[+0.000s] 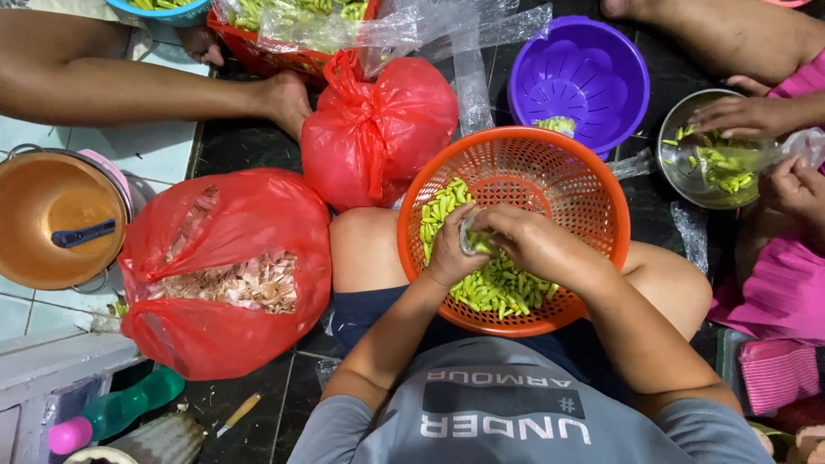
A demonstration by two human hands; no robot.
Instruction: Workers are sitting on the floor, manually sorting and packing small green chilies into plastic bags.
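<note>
An orange perforated basket (576, 172) rests on my lap, partly filled with cut green bean pieces (498, 288). Both my hands are inside it, over the beans. My left hand (451, 249) and my right hand (524, 241) meet around a small clear plastic bag (468, 234), with fingers closed on it. What is inside the bag is hidden by my fingers.
Left of my knee sit an open red bag of pale peelings (228, 275) and a tied red bag (378, 129). A purple colander (593, 73) stands behind the basket. Another person's hands (743, 112) work over a metal bowl (679, 163) at right. An orange pot (56, 219) stands far left.
</note>
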